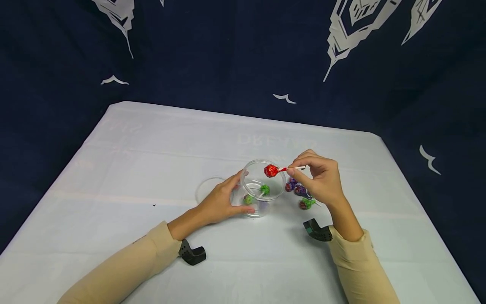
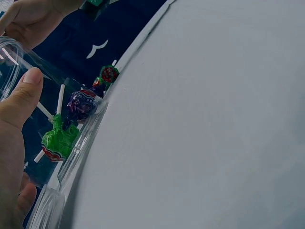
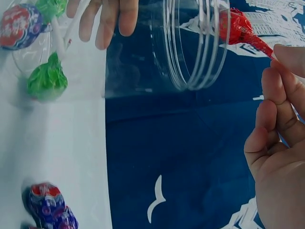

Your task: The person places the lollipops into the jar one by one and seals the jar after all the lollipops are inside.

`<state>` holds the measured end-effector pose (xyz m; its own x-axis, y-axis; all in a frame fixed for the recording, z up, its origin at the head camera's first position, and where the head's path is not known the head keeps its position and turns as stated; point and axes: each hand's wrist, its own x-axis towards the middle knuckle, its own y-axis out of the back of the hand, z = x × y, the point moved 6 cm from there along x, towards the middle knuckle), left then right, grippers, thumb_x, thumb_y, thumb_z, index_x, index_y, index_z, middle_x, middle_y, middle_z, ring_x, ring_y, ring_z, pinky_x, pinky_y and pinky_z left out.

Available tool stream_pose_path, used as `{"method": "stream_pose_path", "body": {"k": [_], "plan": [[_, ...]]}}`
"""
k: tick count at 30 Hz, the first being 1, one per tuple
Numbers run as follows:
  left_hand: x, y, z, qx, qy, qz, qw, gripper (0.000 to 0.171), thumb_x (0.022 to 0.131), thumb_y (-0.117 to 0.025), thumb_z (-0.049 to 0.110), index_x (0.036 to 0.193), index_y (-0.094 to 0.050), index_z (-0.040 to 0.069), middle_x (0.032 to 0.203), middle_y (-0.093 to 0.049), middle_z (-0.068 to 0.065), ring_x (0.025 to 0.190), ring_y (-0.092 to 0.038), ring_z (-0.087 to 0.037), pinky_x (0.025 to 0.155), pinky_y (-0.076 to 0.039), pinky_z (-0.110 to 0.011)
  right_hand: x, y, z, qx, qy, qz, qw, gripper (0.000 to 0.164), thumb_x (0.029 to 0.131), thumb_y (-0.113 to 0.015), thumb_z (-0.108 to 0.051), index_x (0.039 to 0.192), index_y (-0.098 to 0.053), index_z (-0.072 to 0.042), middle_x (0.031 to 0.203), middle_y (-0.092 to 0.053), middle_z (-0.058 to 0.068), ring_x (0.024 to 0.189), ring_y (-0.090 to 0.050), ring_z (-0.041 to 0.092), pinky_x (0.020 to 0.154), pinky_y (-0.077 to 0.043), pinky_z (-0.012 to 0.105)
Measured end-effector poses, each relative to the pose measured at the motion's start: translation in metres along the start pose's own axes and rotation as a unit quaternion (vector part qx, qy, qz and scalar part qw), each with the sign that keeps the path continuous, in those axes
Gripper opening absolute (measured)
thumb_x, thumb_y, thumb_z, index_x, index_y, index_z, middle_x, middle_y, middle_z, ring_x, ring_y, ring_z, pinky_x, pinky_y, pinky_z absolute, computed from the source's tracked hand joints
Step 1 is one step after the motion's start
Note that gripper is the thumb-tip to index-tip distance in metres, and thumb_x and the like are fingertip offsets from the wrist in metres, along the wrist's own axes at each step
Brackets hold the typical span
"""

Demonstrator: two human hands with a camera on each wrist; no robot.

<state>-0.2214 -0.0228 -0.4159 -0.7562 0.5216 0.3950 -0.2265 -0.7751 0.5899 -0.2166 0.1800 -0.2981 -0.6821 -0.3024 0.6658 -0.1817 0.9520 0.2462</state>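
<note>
- bkgd: dark blue cloth backdrop [image 1: 212,55] printed w/ white feather & bird shapes hangs behind a counter [image 1: 159,147] covered in white cloth; faint lettering shows near the cover's far side.
- center: a clear jar [image 1: 250,181] stands upright on the counter, mouth up & uncovered.
- left hand [image 1: 219,203] grips the jar's side, thumb on the near wall, fingers around the far wall, spread only as wide as the jar.
- right hand [image 1: 320,175] pinches the white stick of a red lollipop [image 1: 271,170] b/w thumb & forefinger, other fingers bent; nothing else in its hold.
- the red lollipop's wrapped head is at the jar's mouth, stick pointing right; can't tell if any of it is below the rim.
- in the jar, near the bottom: green lollipops [image 3: 47,83], at least two, & a purple lollipop [image 3: 20,26], sticks crossing.
- just right of the jar, loose on the counter: a bunch of purple-wrapped lollipops [image 1: 300,190], w/ a green-wrapped lollipop [image 1: 305,204] just in front.
- left of the jar: a clear round lid [image 1: 201,184], partly hidden by the left hand.
- both arms: tan sleeves [image 1: 129,261], black wrist mounts [image 1: 193,253].
</note>
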Motion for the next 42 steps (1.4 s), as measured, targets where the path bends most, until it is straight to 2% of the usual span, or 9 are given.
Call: {"method": "stream_pose_path", "body": {"k": [8, 12, 19, 29, 36, 42], "plan": [[0.001, -0.001, -0.001, -0.003, -0.006, -0.003, 1.0000, 0.100, 0.070, -0.072, 0.052, 0.146, -0.019, 0.014, 0.127, -0.050, -0.007, 0.104, -0.051, -0.016, 0.090, -0.044, -0.032, 0.006, -0.013, 0.004, 0.003, -0.001, -0.012, 1.000, 0.021, 0.065, -0.063, 0.027, 0.077, -0.066, 0.010, 0.074, -0.061, 0.014, 0.076, -0.054, 0.020, 0.070, -0.047, 0.026], [0.001, -0.001, -0.002, -0.005, -0.002, -0.003, 1.0000, 0.100, 0.070, -0.072, 0.052, 0.146, -0.020, 0.015, 0.127, -0.050, -0.008, 0.104, -0.052, -0.015, 0.090, -0.044, -0.030, 0.006, -0.017, 0.006, 0.005, 0.006, -0.013, 1.000, 0.021, 0.065, -0.064, 0.025, 0.080, -0.066, 0.011, 0.077, -0.062, 0.016, 0.078, -0.053, 0.021, 0.068, -0.043, 0.027], [0.002, -0.002, 0.000, -0.010, 0.008, -0.010, 0.9999, 0.101, 0.070, -0.072, 0.054, 0.147, -0.017, 0.018, 0.128, -0.049, -0.007, 0.108, -0.051, -0.015, 0.091, -0.044, -0.030, 0.000, -0.009, 0.007, 0.005, 0.023, 0.002, 1.000, 0.018, 0.066, -0.063, 0.020, 0.084, -0.064, 0.015, 0.081, -0.063, 0.019, 0.079, -0.050, 0.023, 0.064, -0.036, 0.031], [0.001, 0.000, -0.001, -0.006, 0.017, -0.005, 0.9998, 0.100, 0.069, -0.072, 0.054, 0.147, -0.019, 0.020, 0.127, -0.049, -0.003, 0.105, -0.052, -0.015, 0.090, -0.044, -0.030, -0.016, 0.006, 0.016, -0.013, 0.010, 0.005, 1.000, 0.018, 0.066, -0.062, 0.022, 0.082, -0.064, 0.015, 0.079, -0.062, 0.020, 0.077, -0.049, 0.022, 0.064, -0.038, 0.027], [0.001, 0.001, -0.001, -0.013, 0.010, -0.003, 0.9999, 0.100, 0.069, -0.074, 0.051, 0.146, -0.022, 0.013, 0.123, -0.051, -0.004, 0.105, -0.053, -0.017, 0.091, -0.044, -0.031, -0.025, 0.012, 0.018, -0.020, 0.003, 0.005, 1.000, 0.018, 0.066, -0.061, 0.024, 0.082, -0.063, 0.016, 0.079, -0.061, 0.022, 0.079, -0.050, 0.022, 0.065, -0.039, 0.026], [0.001, 0.000, 0.000, -0.016, 0.013, -0.008, 0.9998, 0.100, 0.069, -0.074, 0.050, 0.146, -0.020, 0.017, 0.126, -0.050, -0.004, 0.106, -0.052, -0.017, 0.092, -0.043, -0.031, -0.030, 0.018, 0.018, -0.021, -0.001, 0.011, 1.000, 0.018, 0.066, -0.061, 0.024, 0.082, -0.063, 0.016, 0.079, -0.062, 0.020, 0.080, -0.050, 0.023, 0.064, -0.039, 0.026]]}}
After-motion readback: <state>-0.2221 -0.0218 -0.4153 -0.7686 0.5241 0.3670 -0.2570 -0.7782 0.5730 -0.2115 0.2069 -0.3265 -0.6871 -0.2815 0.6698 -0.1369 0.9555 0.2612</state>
